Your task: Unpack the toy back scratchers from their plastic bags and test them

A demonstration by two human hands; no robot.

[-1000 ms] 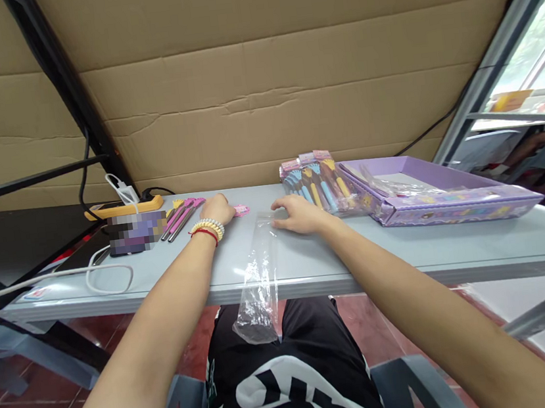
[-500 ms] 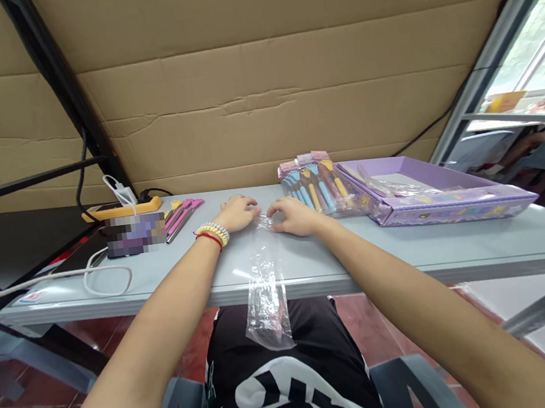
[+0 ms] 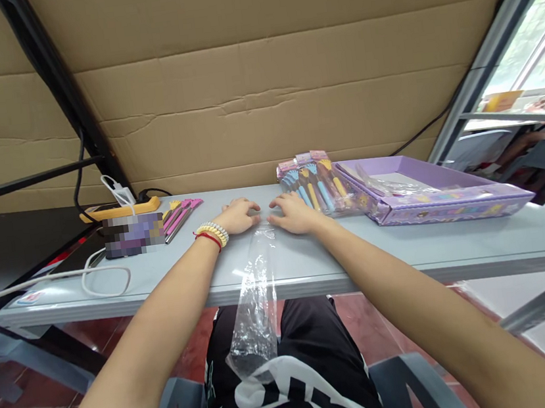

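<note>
A long clear plastic sleeve lies between my hands, its far end flat on the table. Its near part hangs over the front edge onto my lap. My left hand, with bracelets at the wrist, rests on the tabletop left of the sleeve's far end, thumb and fingers apart. Opposite it, my right hand is on the table, also with its fingers apart and nothing visible in them. Right of that hand lie several packaged blue and yellow fork-shaped pieces in clear wrappers.
A purple open box with clear wrapping inside stands on the right of the grey table. Pink and yellow sticks lie on the left. Near them are a yellow power strip and a white cable. Cardboard backs the table.
The sleeve has slid toward my body, and more of it droops over the edge, swung to the left. My hands have moved slightly apart, away from its far end.
</note>
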